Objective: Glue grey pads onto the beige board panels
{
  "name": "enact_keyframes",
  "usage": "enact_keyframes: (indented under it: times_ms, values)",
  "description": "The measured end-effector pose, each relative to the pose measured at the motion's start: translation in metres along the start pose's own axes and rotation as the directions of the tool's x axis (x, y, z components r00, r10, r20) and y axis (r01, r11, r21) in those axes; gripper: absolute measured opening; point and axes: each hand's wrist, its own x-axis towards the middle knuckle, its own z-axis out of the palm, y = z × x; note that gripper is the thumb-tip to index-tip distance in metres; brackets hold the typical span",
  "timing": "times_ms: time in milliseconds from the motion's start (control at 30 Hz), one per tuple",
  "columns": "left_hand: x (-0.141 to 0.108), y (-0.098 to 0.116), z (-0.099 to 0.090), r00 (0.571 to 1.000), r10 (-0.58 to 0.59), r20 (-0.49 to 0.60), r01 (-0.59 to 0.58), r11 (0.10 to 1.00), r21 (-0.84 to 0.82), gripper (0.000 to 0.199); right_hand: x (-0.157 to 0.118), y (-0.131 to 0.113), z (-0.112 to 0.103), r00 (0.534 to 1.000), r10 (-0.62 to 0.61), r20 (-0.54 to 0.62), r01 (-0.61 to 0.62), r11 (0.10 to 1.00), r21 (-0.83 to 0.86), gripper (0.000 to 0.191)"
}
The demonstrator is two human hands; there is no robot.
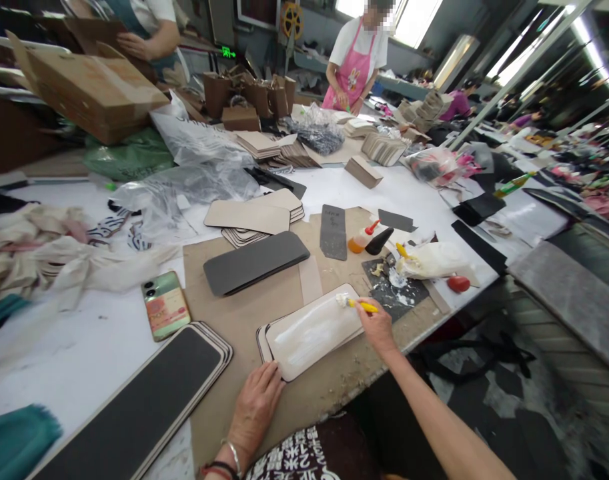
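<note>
A beige rounded panel (309, 333) lies on a small stack of like panels, with a wet white smear of glue across its face. My right hand (377, 327) is closed around a yellow-handled brush (367, 306), whose white-coated bristles touch the panel near its far right end. The fingers of my left hand (259, 397) lie outstretched on the panel's near left corner. Behind it sits a pile of dark grey panels (257, 262). A pile of long black-topped panels (149, 393) is to the left of my left hand.
A white glue bag (434, 259) lies by a glue-spattered dark board (401, 293) at right. Nearby are a red-tipped bottle (358, 241) and a black cone (379, 241). A phone (167, 307) and more beige panels (254, 215) lie leftward. A person in a pink apron (353, 67) stands opposite.
</note>
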Motion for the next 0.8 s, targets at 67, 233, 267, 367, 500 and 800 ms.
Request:
enact_keyframes:
  times_ms: [67,233,267,367,500,800]
  values:
    - [0.001,0.001,-0.001,1.000,0.000,0.005,0.000,1.000,0.016,0.023,0.012,0.023,-0.015,1.000,-0.018,-0.003,0.018,0.997,-0.073,0.032]
    - [0.001,0.001,-0.001,1.000,0.004,0.000,-0.004,1.000,0.001,0.024,-0.012,0.018,-0.027,0.992,-0.100,0.071,0.103,0.994,-0.040,0.028]
    - [0.002,0.001,-0.001,1.000,0.002,-0.004,-0.002,1.000,-0.009,0.024,-0.022,0.008,-0.025,0.990,-0.114,0.088,0.116,0.993,-0.017,0.026]
    - [0.002,0.000,-0.001,1.000,-0.011,-0.005,0.011,0.999,-0.034,0.023,-0.051,-0.024,-0.020,0.958,-0.184,0.221,0.162,0.980,0.114,0.020]
    - [0.001,0.000,-0.002,1.000,0.003,0.014,-0.002,0.999,-0.035,0.024,-0.060,-0.024,-0.030,0.942,-0.211,0.262,0.173,0.972,0.162,0.017]
    - [0.000,0.004,-0.005,0.999,-0.036,0.037,0.037,0.999,-0.029,0.024,-0.072,-0.027,-0.030,0.910,-0.285,0.300,0.273,0.959,0.084,0.018]
